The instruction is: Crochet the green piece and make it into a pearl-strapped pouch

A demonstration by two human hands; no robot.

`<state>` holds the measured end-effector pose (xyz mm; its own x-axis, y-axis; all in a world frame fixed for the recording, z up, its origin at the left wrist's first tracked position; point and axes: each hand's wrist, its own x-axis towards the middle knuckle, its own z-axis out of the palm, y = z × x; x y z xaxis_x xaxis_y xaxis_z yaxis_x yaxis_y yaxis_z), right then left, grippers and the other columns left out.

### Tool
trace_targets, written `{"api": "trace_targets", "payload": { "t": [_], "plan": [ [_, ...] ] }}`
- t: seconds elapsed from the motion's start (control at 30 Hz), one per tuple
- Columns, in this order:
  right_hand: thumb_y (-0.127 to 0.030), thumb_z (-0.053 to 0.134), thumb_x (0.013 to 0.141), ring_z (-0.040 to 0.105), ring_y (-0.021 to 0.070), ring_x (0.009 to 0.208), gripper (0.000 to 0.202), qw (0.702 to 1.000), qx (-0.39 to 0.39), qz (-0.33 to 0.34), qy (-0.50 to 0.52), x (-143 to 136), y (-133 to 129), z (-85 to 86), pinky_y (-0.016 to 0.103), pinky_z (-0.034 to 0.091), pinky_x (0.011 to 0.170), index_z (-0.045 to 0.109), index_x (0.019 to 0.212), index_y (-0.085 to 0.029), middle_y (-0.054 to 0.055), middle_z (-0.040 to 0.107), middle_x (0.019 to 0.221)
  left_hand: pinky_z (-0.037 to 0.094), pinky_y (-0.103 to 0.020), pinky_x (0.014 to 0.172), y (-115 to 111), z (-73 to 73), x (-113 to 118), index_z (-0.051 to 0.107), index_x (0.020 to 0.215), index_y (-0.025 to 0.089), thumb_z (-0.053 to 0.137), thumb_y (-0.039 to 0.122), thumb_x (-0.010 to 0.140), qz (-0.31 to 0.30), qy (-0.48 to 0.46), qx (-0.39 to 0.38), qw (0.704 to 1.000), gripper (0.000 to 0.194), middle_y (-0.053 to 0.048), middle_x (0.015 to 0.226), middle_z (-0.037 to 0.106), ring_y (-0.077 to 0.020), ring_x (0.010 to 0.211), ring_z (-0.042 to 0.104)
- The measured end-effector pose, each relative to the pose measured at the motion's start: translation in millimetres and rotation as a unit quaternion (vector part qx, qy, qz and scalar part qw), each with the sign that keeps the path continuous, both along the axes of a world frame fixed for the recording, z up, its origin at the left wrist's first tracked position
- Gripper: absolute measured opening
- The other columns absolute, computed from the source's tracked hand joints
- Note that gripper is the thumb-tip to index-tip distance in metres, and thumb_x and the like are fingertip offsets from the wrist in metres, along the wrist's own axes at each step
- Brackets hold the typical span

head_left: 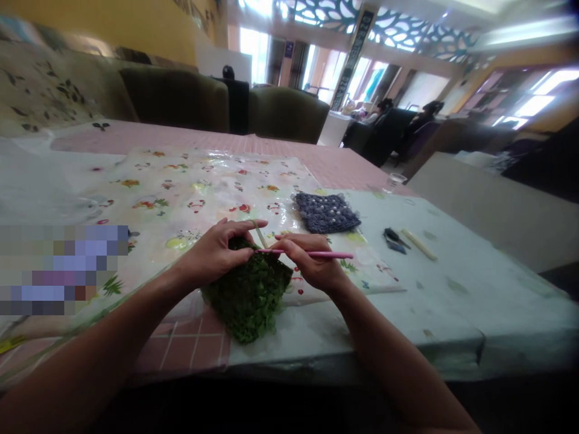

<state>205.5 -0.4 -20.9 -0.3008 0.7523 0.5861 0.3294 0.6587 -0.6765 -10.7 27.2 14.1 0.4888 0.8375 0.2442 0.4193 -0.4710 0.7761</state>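
Observation:
A dark green crocheted piece with a leafy, ruffled surface hangs from my left hand, which pinches its upper edge between thumb and fingers. Over the raised left forefinger runs a light green strand of yarn, leading down to the work. My right hand is closed around a pink crochet hook, held like a pencil. The hook's tip meets the top edge of the green piece, close to my left thumb; the exact loop there is too small to make out.
Beyond my right hand lies a blue-grey crocheted piece with white beads. Farther right are small dark scissors and a cream stick. A clear cup stands near the far table edge. Chairs line the back; people sit in the distance.

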Motion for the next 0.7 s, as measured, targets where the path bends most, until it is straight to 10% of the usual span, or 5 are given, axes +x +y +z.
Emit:
{"api": "trace_targets", "payload": {
  "t": [0.43, 0.7],
  "plan": [
    [-0.033, 0.046, 0.096, 0.066, 0.0144, 0.072, 0.037, 0.992, -0.104, 0.008, 0.072, -4.8, -5.1, 7.3, 0.027, 0.049, 0.070, 0.073, 0.077, -0.017, 0.003, 0.073, 0.075, 0.040, -0.053, 0.106, -1.2, -4.3, 1.1, 0.065, 0.079, 0.021, 0.060, 0.017, 0.073, 0.009, -0.001, 0.050, 0.999, 0.009, -0.006, 0.090, 0.073, -0.0268, 0.103, 0.065],
    [-0.027, 0.039, 0.098, 0.043, 0.0104, 0.056, 0.039, 0.998, 0.016, -0.063, -0.002, -23.1, -14.0, -3.8, 0.027, 0.036, 0.060, 0.052, 0.063, -0.018, -0.002, 0.047, 0.059, 0.018, -0.052, 0.118, -3.9, -13.8, 7.1, 0.067, 0.113, 0.022, 0.057, 0.016, 0.075, 0.064, 0.072, 0.156, 0.983, 0.039, -0.001, 0.094, 0.074, -0.0205, 0.095, 0.066]
  ]
}}
